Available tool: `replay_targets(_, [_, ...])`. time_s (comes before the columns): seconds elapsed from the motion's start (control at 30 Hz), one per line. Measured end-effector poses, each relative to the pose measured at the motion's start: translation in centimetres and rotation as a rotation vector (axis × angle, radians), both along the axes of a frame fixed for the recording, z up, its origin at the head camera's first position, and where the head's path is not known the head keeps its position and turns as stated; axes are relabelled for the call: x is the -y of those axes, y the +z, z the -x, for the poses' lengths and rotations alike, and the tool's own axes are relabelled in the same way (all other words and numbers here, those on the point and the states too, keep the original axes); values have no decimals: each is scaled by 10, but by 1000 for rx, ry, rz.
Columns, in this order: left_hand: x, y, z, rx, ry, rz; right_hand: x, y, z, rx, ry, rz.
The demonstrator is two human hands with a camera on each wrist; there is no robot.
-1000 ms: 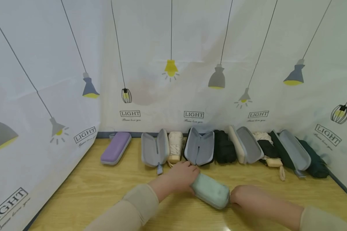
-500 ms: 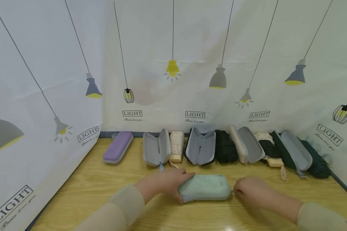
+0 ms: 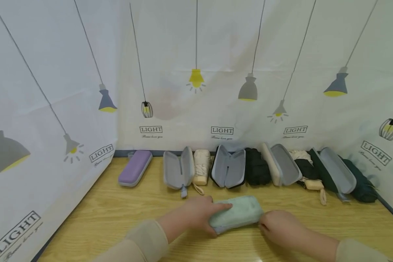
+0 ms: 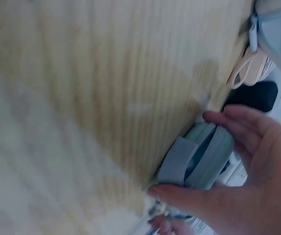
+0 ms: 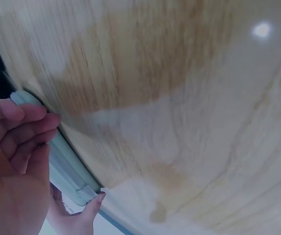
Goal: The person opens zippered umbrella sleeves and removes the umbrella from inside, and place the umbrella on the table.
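A mint-green zippered case (image 3: 238, 214) lies closed-looking on the wooden table in front of me, its right end pointing slightly away. My left hand (image 3: 200, 215) grips its left end, thumb and fingers on opposite sides. In the left wrist view, a grey strap (image 4: 177, 160) crosses that end, beside a dark slit between the case's two halves. My right hand (image 3: 280, 227) is at the case's right end, fingers curled and thumb against them. It pinches the small zipper pull there, mostly hidden by the fingers.
Along the back wall stand a closed purple case (image 3: 135, 168), a grey-lined open case (image 3: 173, 169), a cream folded umbrella (image 3: 201, 163) and a black open case (image 3: 228, 170). Further right are a black folded umbrella (image 3: 257, 168), a cream open case (image 3: 286, 165) and a dark green one (image 3: 337, 171).
The mint case has turned from slanting toward me on the right to slanting slightly away. My left hand has come nearer to me with its end; the right stays at the other end.
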State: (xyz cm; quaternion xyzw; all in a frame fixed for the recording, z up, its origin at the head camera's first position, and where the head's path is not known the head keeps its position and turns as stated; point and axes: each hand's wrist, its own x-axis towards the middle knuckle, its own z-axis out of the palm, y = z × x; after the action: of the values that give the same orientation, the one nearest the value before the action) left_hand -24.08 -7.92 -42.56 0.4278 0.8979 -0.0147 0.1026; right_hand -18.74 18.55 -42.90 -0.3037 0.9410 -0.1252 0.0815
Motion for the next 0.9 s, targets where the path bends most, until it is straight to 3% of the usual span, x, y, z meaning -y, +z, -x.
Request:
replay_targets(0.2, [-20,-4,-16,-117,79,2,13,-3,-2,-46,23,6])
replay_targets(0.37, [-34,-7,-26,-129,165,-11,26,-4,-5,-83,134,3])
replay_targets(0.47, [-40,-4,-32,-147,209,-8,29,-4,-7,-99,158,0])
replay_targets(0.7, [-50,-5,-39,-160,275,0,24,0,-9,-147,103,30])
replay_targets(0.9, [-63,-3,-47,-156,357,42,24,9,-10,-155,1,103])
